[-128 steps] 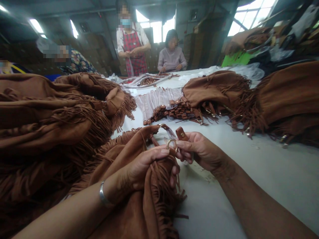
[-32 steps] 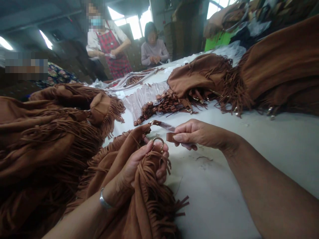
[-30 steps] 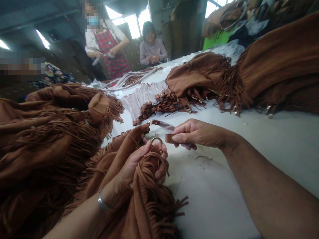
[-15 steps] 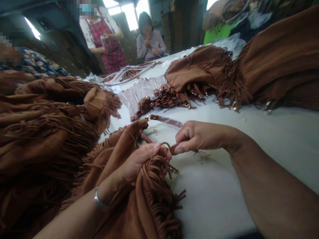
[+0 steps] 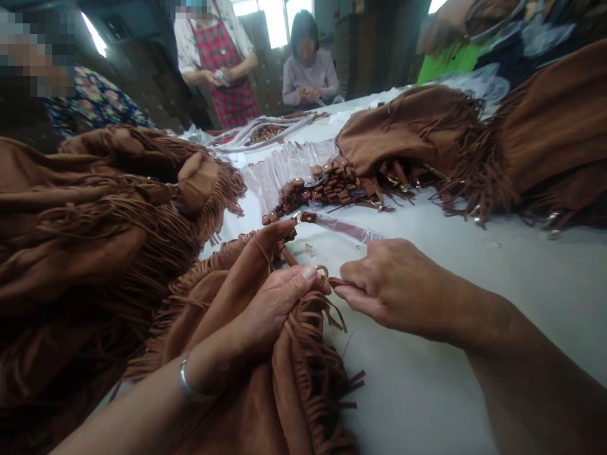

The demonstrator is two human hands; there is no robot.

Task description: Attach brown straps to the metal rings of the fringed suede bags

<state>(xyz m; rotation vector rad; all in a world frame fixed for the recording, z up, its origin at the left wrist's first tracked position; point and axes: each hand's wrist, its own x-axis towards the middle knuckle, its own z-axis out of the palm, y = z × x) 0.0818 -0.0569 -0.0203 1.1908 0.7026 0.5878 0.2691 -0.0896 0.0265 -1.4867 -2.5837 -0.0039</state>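
Observation:
My left hand (image 5: 270, 306) grips the top of a brown fringed suede bag (image 5: 265, 392) and pinches its small gold ring (image 5: 322, 272) between thumb and finger. My right hand (image 5: 393, 287) is closed in a pinch right beside the ring, holding the end of a thin brown strap (image 5: 337, 282) that reaches the ring. The strap's plastic-wrapped length (image 5: 348, 229) lies on the white table (image 5: 474, 379) behind my hands. A silver bangle sits on my left wrist.
A heap of brown fringed bags (image 5: 95, 221) fills the left side and more fringed bags (image 5: 450, 139) lie at the right. A pile of wrapped straps (image 5: 322, 183) sits mid-table. Several other people (image 5: 310, 69) stand or sit at the far end.
My right hand, which held the strap end up and apart from the ring, has come down and brought it against the ring in my left hand. The view shifted slightly.

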